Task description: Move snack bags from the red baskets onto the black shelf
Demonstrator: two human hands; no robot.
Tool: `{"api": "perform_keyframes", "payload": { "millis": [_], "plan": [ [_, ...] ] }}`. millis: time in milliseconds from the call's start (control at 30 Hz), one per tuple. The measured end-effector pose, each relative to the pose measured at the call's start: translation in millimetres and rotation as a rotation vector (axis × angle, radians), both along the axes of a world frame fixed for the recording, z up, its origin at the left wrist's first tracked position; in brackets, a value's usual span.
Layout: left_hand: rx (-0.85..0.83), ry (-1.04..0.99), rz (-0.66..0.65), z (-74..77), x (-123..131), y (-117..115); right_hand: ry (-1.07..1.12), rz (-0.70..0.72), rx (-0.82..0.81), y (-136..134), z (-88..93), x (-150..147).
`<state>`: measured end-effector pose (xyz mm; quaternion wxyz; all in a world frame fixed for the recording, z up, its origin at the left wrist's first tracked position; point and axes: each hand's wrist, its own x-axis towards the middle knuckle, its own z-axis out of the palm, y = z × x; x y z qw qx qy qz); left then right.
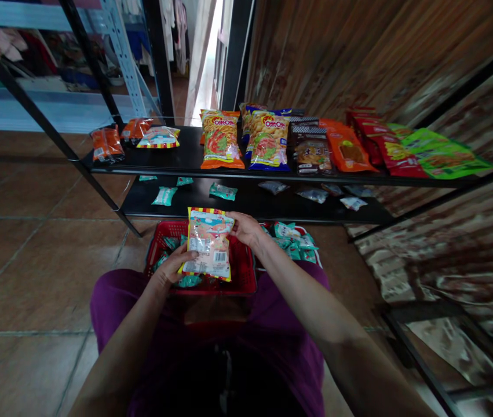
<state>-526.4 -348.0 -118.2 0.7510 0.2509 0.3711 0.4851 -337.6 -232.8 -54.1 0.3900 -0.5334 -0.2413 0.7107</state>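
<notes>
Between my two hands is a snack bag (pixel 208 243) with yellow-and-red striped ends, its printed side with a barcode facing me. My left hand (pixel 172 265) grips its lower left edge, thumb on the front. At the upper right edge, my right hand (pixel 246 227) pinches the bag, with some fingers hidden behind it. The bag is held over a red plastic basket (pixel 246 289) between my knees. Several small teal packets (pixel 189 281) lie in this basket, partly covered by the bag and my hands.
A black shelf (pixel 189 153) ahead carries snack bags (pixel 220 139) and, at its left, orange packets (pixel 107 143). Small packets lie on the lower shelf (pixel 246 205). Right of the red basket stands a white basket (pixel 319 259) of teal packets. A dark metal frame (pixel 420 359) is at lower right.
</notes>
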Motion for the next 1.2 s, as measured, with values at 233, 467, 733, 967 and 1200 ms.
{"api": "perform_keyframes", "payload": {
  "millis": [233,467,733,967,1200],
  "plan": [
    [-0.011,-0.073,0.007,9.8,-2,-5,0.008,-0.027,-0.031,15,-5.6,7],
    [-0.020,-0.084,0.107,17.6,6,-10,0.000,-0.050,-0.048,29,-9.8,17],
    [-0.034,-0.052,0.230,21.6,23,-6,-0.021,-0.081,-0.058,41,-9.6,18],
    [-0.062,-0.063,0.284,31.0,27,-6,-0.025,-0.078,-0.051,48,-9.1,15],
    [-0.083,-0.060,0.391,31.2,32,-4,0.030,0.032,0.022,33,-1.3,14]
  ]
}}
